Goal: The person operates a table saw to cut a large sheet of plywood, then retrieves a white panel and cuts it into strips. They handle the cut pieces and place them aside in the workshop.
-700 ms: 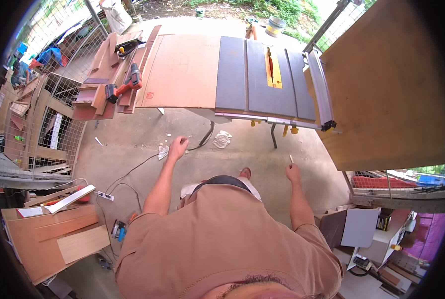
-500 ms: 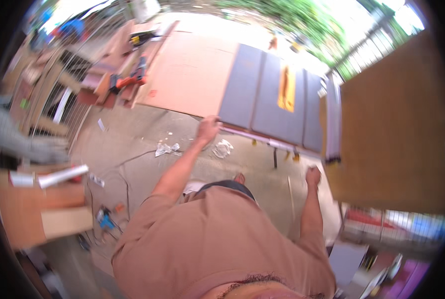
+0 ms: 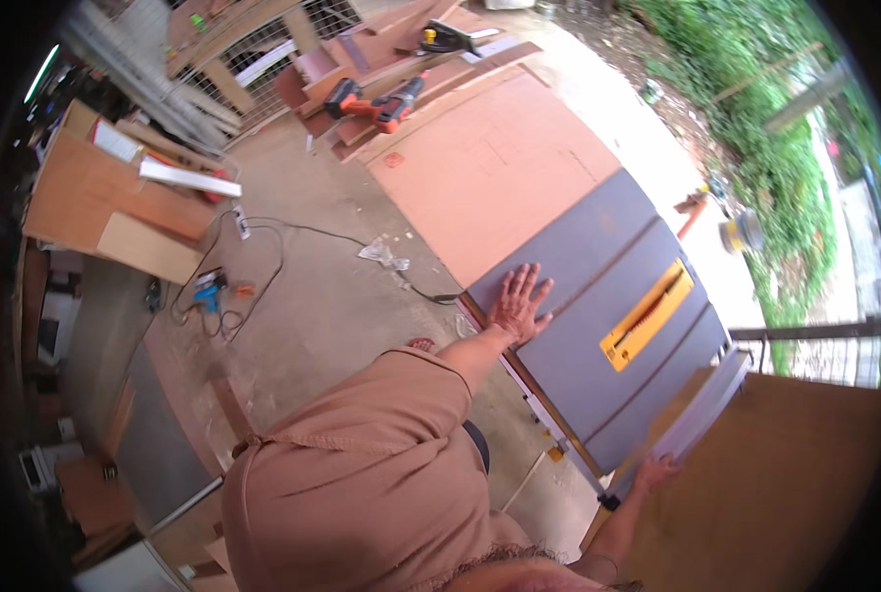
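Note:
My left hand (image 3: 519,308) lies palm down with spread fingers on the grey top of a table saw (image 3: 569,286), by its near left edge. A yellow throat plate (image 3: 648,316) with a dark blade slot is set into that top. My right hand (image 3: 656,474) is closed on the near part of a silver rip fence (image 3: 692,414), which runs along the saw's right side. A large brown board (image 3: 766,483) lies just right of the fence. The undersides of my right fingers are hidden.
A pinkish wood panel (image 3: 490,168) adjoins the saw's left side. Orange-and-black cordless drills (image 3: 386,104) lie beside stacked offcuts (image 3: 362,59). A cable (image 3: 312,230) crosses the floor near a blue power tool (image 3: 207,293). A wooden box (image 3: 115,212) stands at left.
My left hand has gone from the saw's front corner to flat on its top. My right hand has moved from beside the saw onto the rip fence. The view has turned.

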Available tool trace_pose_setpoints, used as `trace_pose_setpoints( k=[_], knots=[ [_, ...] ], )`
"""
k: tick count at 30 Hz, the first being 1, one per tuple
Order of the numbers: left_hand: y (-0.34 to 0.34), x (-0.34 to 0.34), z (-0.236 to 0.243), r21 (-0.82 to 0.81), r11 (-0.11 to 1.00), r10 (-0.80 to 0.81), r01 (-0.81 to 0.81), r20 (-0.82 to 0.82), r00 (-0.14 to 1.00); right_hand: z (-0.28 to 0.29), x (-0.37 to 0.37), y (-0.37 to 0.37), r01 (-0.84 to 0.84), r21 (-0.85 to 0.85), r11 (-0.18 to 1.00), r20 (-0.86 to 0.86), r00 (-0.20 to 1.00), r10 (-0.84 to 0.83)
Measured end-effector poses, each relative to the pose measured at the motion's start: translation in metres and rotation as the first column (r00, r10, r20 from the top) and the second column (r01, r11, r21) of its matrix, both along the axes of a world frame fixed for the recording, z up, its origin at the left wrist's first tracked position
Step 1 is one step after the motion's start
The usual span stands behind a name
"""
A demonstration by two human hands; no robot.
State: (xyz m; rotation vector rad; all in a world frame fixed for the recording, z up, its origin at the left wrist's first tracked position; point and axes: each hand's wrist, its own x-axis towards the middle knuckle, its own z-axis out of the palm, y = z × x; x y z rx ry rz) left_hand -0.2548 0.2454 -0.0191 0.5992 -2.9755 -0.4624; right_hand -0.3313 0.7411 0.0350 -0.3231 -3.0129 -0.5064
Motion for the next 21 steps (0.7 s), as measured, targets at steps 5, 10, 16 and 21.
trace_pose_setpoints(
  k=[5, 10, 16, 21],
  knots=[
    [-0.003, 0.007, 0.009, 0.008, 1.0, 0.006, -0.006, 0.07, 0.997, -0.045, -0.037, 0.013, 0.036, 0.106, 0.994, 0.061, 0.997, -0.043],
    [-0.009, 0.008, 0.002, -0.016, 1.0, 0.022, -0.022, 0.03, 0.999, -0.078, -0.054, 0.031, 0.059, 0.378, 0.924, 0.048, 0.995, -0.083],
    [-0.004, -0.003, 0.006, -0.031, 0.998, 0.057, -0.06, -0.101, 0.993, -0.06, -0.039, 0.007, 0.063, 0.175, 0.982, 0.043, 0.997, -0.072],
    [-0.001, -0.008, -0.006, -0.173, 0.985, 0.009, -0.021, -0.075, 0.997, -0.044, -0.055, -0.013, 0.221, 0.295, 0.93, 0.076, 0.964, -0.253]
  ],
)
